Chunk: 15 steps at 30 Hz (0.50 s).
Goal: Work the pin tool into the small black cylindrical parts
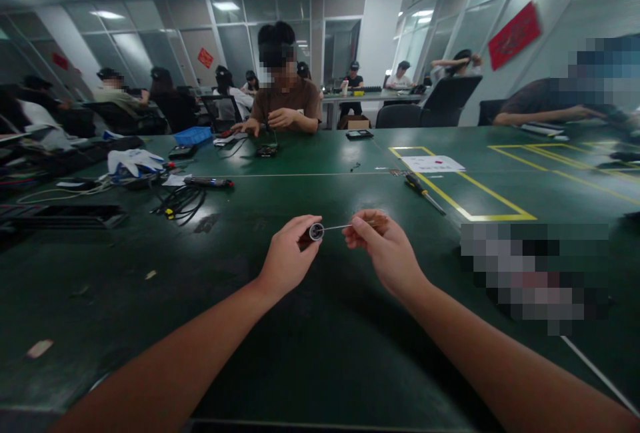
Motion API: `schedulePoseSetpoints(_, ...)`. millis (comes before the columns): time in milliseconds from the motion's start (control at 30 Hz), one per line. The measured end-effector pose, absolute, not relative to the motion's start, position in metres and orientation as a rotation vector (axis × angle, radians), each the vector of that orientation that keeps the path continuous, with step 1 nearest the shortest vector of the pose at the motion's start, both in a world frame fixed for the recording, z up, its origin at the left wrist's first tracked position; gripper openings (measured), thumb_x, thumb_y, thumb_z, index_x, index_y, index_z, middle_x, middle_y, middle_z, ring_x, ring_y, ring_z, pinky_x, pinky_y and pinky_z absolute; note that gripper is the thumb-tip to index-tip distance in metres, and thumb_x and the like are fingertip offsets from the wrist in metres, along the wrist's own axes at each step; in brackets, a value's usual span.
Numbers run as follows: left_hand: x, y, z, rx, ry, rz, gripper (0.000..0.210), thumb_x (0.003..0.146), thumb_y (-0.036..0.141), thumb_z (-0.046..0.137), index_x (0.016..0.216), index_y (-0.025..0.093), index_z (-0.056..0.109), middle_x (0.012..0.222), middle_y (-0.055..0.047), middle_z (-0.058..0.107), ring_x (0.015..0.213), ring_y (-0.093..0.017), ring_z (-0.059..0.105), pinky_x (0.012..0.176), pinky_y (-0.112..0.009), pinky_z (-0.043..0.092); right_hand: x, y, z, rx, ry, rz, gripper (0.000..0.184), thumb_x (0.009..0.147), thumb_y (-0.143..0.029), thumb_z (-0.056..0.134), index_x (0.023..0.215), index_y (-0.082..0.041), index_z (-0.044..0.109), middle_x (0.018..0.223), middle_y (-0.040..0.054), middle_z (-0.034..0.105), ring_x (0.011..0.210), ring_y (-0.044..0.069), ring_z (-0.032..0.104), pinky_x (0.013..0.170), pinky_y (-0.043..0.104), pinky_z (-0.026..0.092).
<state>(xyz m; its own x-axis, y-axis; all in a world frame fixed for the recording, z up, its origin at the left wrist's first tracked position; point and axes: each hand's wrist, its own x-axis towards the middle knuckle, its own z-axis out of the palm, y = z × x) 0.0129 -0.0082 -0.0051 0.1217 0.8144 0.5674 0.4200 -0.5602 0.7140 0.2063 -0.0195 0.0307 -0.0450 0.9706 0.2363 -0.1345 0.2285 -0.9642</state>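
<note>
A small tube, pale-rimmed and dark inside, is gripped between the left hand's thumb and fingers, its mouth turned toward the wearer. A thin, straight rod is pinched in the right hand, its tip at the mouth; whether it is inserted cannot be told. The hands are held apart, forearms angled inward.

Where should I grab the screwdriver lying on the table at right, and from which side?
Probably by its thick black-and-yellow handle, from above, with the right hand once free: the screwdriver lies flat, its thin shaft pointing toward near right.
</note>
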Motion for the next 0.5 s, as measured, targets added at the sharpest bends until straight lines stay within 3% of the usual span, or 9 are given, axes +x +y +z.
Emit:
schedulePoseSetpoints(267, 0.013, -0.008, -0.004, 2.002, 1.220, 1.443, 0.038, 0.088, 0.015, 0.069, 0.125, 0.024, 0.069, 0.128, -0.007, 0.068, 0.114, -0.021, 0.068, 0.098, -0.037, 0.060, 0.207, -0.036, 0.031, -1.003, -1.736, 0.653, 0.011, 0.093, -0.034, 0.067, 0.098, -0.025, 0.068, 0.087, 0.0033, 0.073, 0.081, 0.021, 0.070, 0.079, 0.037, 0.055)
schedulePoseSetpoints(500, 0.013, -0.008, -0.004, 2.016, 1.210, 1.441, 0.039, 0.087, 0.013, 0.068, 0.124, 0.024, 0.069, 0.126, -0.007, 0.068, 0.113, -0.021, 0.068, 0.098, -0.039, 0.060, 0.206, -0.023, 0.031, -0.924, -1.382, 1.064, 0.027, 0.087, -0.046, 0.072, 0.096, -0.021, 0.064, 0.082, 0.0035, 0.072, 0.073, 0.018, 0.068, 0.070, 0.034, 0.056)
